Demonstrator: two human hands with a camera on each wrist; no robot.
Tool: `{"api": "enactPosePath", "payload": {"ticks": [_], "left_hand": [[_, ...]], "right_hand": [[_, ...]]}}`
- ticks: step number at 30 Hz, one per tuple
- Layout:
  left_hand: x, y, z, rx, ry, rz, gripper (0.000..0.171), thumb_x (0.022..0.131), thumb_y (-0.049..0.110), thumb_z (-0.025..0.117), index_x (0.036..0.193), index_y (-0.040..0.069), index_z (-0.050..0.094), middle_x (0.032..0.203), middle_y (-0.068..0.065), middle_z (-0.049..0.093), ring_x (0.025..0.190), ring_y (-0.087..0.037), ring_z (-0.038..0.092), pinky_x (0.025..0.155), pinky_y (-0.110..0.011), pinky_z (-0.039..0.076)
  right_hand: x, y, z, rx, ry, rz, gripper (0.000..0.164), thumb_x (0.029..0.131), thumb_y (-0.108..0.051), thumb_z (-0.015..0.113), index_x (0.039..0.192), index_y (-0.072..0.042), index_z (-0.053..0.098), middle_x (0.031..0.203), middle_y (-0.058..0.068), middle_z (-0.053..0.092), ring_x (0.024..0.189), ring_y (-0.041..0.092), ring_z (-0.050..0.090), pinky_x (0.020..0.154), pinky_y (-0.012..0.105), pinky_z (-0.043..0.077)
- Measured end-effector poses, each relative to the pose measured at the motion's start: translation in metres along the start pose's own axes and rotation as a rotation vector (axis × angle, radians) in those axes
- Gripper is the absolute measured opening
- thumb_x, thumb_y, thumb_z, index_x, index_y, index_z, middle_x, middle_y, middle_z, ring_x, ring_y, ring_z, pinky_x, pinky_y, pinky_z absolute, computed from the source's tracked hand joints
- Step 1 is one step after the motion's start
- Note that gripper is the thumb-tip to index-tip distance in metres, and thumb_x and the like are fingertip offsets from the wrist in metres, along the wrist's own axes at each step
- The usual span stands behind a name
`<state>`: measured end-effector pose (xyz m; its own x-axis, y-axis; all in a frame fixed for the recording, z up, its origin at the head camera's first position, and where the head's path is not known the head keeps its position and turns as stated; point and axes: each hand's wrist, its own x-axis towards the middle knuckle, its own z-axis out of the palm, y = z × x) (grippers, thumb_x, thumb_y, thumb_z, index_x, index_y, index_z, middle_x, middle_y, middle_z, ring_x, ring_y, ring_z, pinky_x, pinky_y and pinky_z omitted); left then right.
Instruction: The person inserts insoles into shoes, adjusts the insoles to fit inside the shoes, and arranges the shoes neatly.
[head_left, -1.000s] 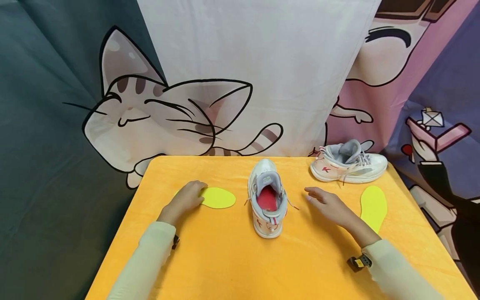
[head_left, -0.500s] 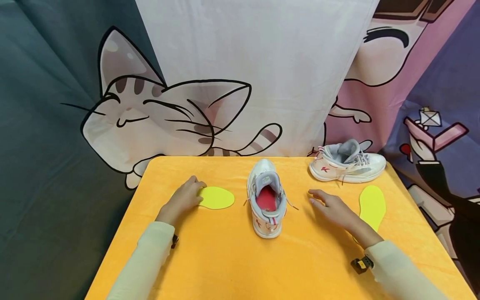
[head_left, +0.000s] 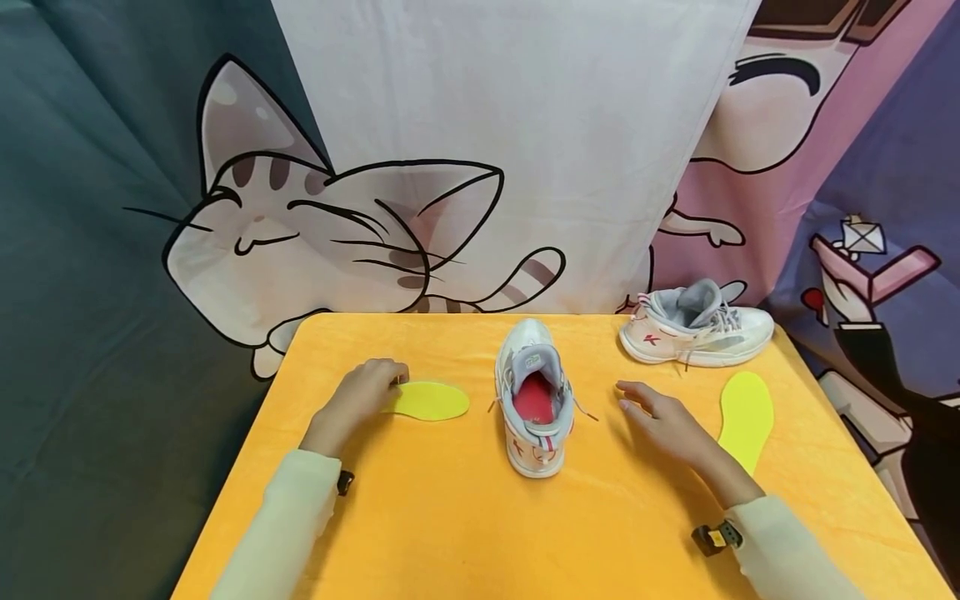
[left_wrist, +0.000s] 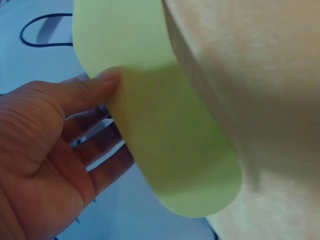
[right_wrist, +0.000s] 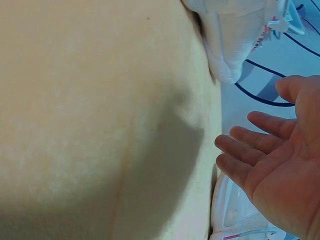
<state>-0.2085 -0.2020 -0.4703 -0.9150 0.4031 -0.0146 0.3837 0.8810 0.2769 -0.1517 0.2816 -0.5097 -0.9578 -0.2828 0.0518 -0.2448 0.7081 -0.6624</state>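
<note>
My left hand (head_left: 360, 396) pinches a yellow insole (head_left: 431, 401) along one long edge. In the left wrist view the thumb lies on the upper face of the insole (left_wrist: 155, 125) and the other fingers go behind it. The insole is tilted, with a shadow beside it on the cloth. My right hand (head_left: 663, 421) hovers over the table with relaxed, slightly spread fingers and holds nothing; the right wrist view shows its palm (right_wrist: 285, 175). Between the hands stands a white sneaker (head_left: 534, 400), toe pointing away, red inside and laces loose.
A second white sneaker (head_left: 696, 325) stands at the back right, toe to the right. Another yellow insole (head_left: 747, 417) lies in front of it, partly behind my right forearm. The orange cloth-covered table (head_left: 465, 525) ends at a printed curtain (head_left: 525, 125).
The insole in my left hand has tilted, lifting along its far edge, and its left end has shifted right. My right hand has moved slightly right. The shoes have stayed put.
</note>
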Motion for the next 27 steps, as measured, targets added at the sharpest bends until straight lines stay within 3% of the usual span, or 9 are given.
{"api": "enactPosePath", "payload": {"ticks": [8, 18, 27], "left_hand": [[-0.011, 0.014, -0.019, -0.056, 0.062, 0.045, 0.019, 0.084, 0.008, 0.074, 0.077, 0.015, 0.058, 0.072, 0.001, 0.055, 0.066, -0.018, 0.048, 0.058, -0.032, 0.039], [-0.02, 0.028, -0.044, -0.236, 0.116, 0.066, 0.011, 0.084, 0.01, 0.074, 0.089, 0.017, 0.067, 0.081, 0.001, 0.068, 0.072, -0.014, 0.06, 0.062, -0.032, 0.053], [-0.021, 0.046, -0.056, -0.403, 0.19, 0.104, 0.008, 0.084, 0.014, 0.074, 0.088, 0.016, 0.068, 0.076, 0.002, 0.067, 0.071, -0.014, 0.059, 0.06, -0.032, 0.052]], "right_hand": [[-0.001, -0.009, -0.006, 0.006, 0.012, -0.01, 0.05, 0.102, -0.035, 0.048, 0.14, -0.002, 0.048, 0.133, 0.028, 0.056, 0.12, 0.045, 0.053, 0.097, 0.064, 0.042], [0.002, -0.022, -0.015, 0.039, 0.014, -0.056, 0.051, 0.102, -0.034, 0.049, 0.142, -0.004, 0.045, 0.137, 0.025, 0.055, 0.124, 0.042, 0.05, 0.098, 0.064, 0.041], [0.008, -0.04, -0.02, 0.067, 0.009, -0.08, 0.053, 0.102, -0.039, 0.047, 0.144, -0.007, 0.044, 0.138, 0.023, 0.054, 0.126, 0.039, 0.049, 0.099, 0.063, 0.041]]}}
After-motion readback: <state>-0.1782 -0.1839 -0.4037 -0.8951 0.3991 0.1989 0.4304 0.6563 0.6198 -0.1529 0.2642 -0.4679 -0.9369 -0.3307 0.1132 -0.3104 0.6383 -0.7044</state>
